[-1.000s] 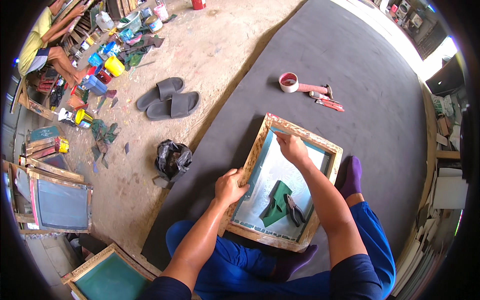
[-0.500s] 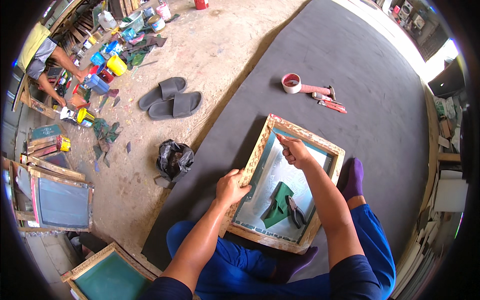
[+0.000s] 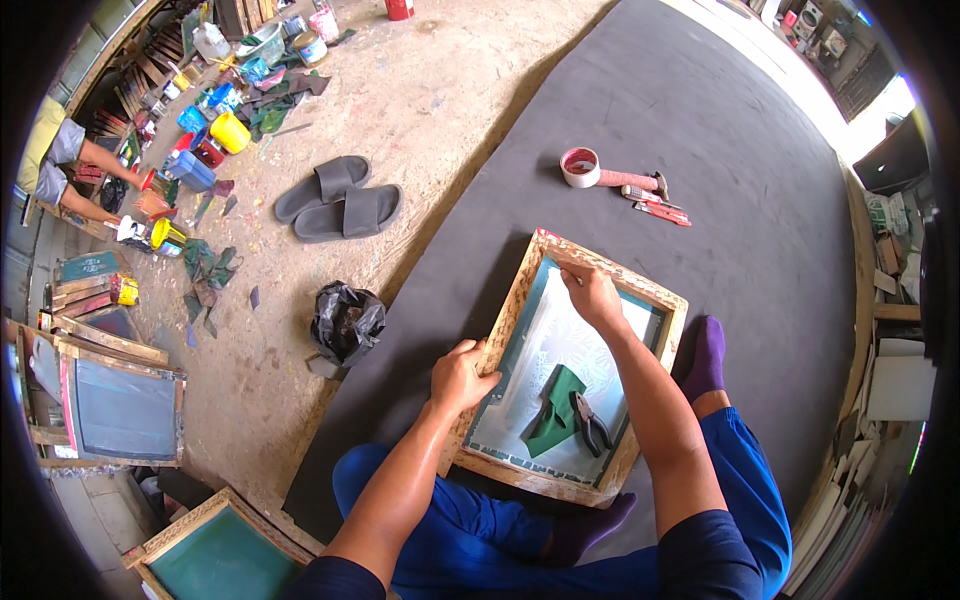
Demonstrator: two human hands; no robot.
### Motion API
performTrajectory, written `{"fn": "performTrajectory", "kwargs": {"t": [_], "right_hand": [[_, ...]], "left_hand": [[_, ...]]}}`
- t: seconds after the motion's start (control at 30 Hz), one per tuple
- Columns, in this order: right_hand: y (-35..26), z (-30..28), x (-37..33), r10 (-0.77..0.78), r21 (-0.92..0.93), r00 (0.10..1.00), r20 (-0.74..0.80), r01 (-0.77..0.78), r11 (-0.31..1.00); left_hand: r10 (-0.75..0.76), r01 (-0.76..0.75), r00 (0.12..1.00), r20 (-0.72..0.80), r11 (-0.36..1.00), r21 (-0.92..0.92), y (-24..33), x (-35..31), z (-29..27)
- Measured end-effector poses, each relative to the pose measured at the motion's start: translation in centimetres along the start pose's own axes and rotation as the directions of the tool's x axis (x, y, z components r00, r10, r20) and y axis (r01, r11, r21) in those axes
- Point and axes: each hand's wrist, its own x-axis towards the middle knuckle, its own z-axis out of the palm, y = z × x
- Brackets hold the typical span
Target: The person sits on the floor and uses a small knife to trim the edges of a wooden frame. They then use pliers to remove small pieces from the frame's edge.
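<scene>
Dark mat [image 3: 740,240]; left grip [image 3: 460,378] clasps wooden frame [image 3: 535,479]; right grip [image 3: 594,298] curled over mesh [image 3: 540,350], contents unclear.

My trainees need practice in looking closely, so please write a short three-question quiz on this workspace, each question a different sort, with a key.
1. True or false: the person's left hand grips the left side of the wooden frame.

2. Multiple choice: which tool lies nearest the green cloth?
A) hammer
B) pliers
C) paintbrush

3. Fill in the blank: the sock just right of the frame is ____ in colour.

Key: 1. True. 2. B. 3. Purple.
</scene>
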Motion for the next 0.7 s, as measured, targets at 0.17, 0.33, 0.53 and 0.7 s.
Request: {"fn": "performTrajectory", "kwargs": {"t": [0.17,0.33,0.53,0.7], "right_hand": [[-0.2,-0.1,0.0,0.005,-0.032,0.998,0.063,-0.003,0.999],[-1.9,-0.6,-0.2,0.015,-0.127,0.999,0.051,-0.008,0.992],[-0.5,0.7,0.6,0.04,0.011,0.997,0.071,-0.041,0.999],[0.6,1.6,0.3,-0.038,0.113,0.999,0.025,0.035,0.993]], "left_hand": [[0.048,-0.047,0.997,-0.057,0.999,0.02,-0.6,-0.2,0.4],[0.104,-0.101,0.99,-0.099,0.994,0.037,-1.1,-0.3,0.8],[0.077,-0.073,0.995,-0.068,0.996,0.048,-0.5,-0.3,0.5],[0.115,-0.106,0.984,-0.138,0.992,0.066,-0.7,-0.4,0.6]]}}
